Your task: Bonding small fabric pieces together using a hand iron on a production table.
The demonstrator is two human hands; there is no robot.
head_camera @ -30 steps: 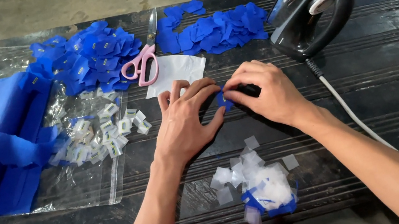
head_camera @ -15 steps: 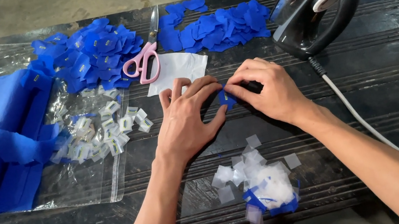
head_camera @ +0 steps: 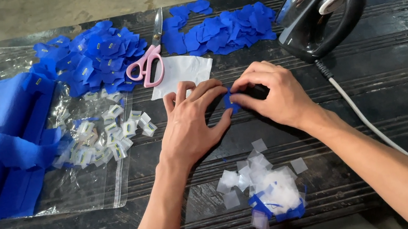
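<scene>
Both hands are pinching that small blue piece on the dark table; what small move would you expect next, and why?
Probably pressing the fold flat in place. The left hand and right hand meet over the small blue fabric piece, fingertips pinching it against the dark table. Most of it is hidden, so how far it is folded is unclear. The iron stands upright, untouched.

Both forearms rise from the lower edge toward mid-frame; the left hand (head_camera: 190,125) lies palm down, the right hand (head_camera: 271,95) curls, their fingers (head_camera: 213,92) meeting
</scene>
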